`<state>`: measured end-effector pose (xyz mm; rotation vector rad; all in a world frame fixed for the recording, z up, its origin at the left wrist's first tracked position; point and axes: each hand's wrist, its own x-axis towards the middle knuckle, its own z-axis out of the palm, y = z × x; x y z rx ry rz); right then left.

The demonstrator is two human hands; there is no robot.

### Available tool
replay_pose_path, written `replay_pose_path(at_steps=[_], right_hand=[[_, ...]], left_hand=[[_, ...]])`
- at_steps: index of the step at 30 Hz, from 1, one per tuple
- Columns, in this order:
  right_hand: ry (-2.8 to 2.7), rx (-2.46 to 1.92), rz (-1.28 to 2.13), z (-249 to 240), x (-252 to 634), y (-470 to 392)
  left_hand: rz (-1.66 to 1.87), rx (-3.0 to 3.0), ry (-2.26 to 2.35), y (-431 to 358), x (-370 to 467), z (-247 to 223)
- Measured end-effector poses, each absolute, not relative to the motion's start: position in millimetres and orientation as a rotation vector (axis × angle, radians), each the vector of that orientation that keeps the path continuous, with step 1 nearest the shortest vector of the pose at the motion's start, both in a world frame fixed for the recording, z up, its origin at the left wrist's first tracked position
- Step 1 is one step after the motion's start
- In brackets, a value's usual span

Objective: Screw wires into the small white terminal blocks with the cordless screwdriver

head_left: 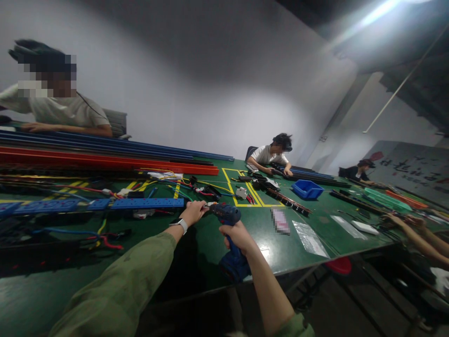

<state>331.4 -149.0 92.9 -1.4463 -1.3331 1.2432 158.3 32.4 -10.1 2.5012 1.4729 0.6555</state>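
Note:
My right hand (pixel 238 235) is wrapped round the handle of a blue cordless drill (pixel 228 214), whose nose points left. At that nose, my left hand (pixel 193 211) has its fingers closed on something small that I cannot make out, beside the right end of a long blue socket strip (pixel 147 203). A watch with a light band (pixel 183 226) is on my left wrist. Red, yellow and blue wires (pixel 105 238) lie below the strip, and more wires with a white connector (pixel 241 192) lie beyond it.
Red (pixel 105 161) and blue rails run along the back left of the green table (pixel 217 262). A blue bin (pixel 307 189), a dark strip (pixel 289 202) and plastic bags (pixel 310 238) lie to the right. Several people sit around, one person's hands (pixel 403 220) at far right.

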Motion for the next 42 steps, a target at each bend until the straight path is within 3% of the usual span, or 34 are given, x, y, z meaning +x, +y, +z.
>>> replay_pose_path(at_steps=[42], right_hand=[[-1.352,-1.448,1.234,91.1,331.5,-147.7]], left_hand=[[0.632,2.521,1.489,38.7,158.9,-15.4]])
